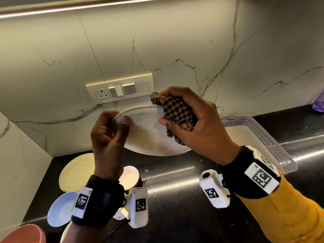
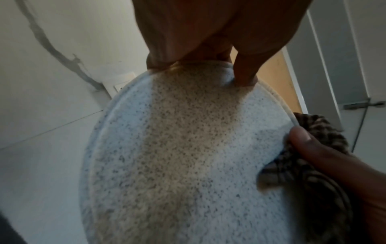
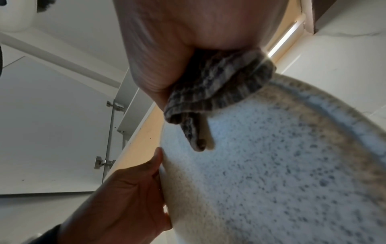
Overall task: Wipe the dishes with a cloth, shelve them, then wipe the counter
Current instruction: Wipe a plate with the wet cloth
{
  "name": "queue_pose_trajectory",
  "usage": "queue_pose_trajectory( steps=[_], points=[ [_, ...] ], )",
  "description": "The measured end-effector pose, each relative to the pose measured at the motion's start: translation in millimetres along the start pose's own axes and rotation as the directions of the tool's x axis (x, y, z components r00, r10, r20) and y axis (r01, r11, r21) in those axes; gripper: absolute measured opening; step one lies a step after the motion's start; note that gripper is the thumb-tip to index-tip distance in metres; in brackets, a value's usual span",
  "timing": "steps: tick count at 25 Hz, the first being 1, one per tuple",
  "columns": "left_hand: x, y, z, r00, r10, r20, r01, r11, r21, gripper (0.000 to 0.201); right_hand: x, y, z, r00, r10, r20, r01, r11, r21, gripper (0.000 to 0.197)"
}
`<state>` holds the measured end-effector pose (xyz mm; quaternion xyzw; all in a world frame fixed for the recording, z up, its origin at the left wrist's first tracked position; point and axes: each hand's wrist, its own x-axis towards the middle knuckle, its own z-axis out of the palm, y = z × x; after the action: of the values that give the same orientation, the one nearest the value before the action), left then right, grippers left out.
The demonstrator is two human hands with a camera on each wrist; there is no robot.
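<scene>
1. Here, the left hand pinches the speckled plate by its rim, held tilted above the counter, face toward the person.
2. The right hand clenches the checked cloth against the plate's opposite rim.
3. Beyond the right wrist sits a white tray; open counter lies between the wrists.

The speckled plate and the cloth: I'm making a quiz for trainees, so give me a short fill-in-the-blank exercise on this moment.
1. The left hand grips the speckled plate by its ____.
2. The checked cloth is bunched in the ____ hand.
3. The white perforated basket stands on the ____ counter.
4. The plate is held ____ the counter, not resting on it.

Missing words: rim; right; black; above
</scene>
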<state>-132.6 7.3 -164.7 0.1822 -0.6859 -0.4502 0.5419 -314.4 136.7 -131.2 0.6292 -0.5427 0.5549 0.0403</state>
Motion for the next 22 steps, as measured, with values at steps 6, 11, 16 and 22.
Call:
queue_pose_trajectory(
  steps=[6,11,16,22],
  points=[
    [-7.5,-7.8,-10.9,0.999,-0.014,-0.036,0.014,1.0,0.003,0.019,-8.3,6.1,-0.3,0.983,0.165,-0.074,-0.143,0.96,0.241,0.044],
    [-16.6,-14.1,-14.7,0.997,-0.062,-0.055,0.062,0.998,0.0,0.023,-7.9,10.9,-2.2,0.936,0.298,-0.187,-0.159,0.832,0.531,0.029],
    [-18.0,-17.5,-23.6,0.995,-0.066,-0.077,0.072,0.995,0.076,0.02,1.8,17.8,-22.5,0.932,0.227,-0.282,-0.112,0.921,0.374,0.032],
    [-13.1,-11.2,-15.7,0.993,-0.063,-0.1,0.063,0.998,0.003,0.021,-16.2,6.9,0.1,0.989,0.125,0.073,-0.124,0.992,-0.011,0.046]
  ],
)
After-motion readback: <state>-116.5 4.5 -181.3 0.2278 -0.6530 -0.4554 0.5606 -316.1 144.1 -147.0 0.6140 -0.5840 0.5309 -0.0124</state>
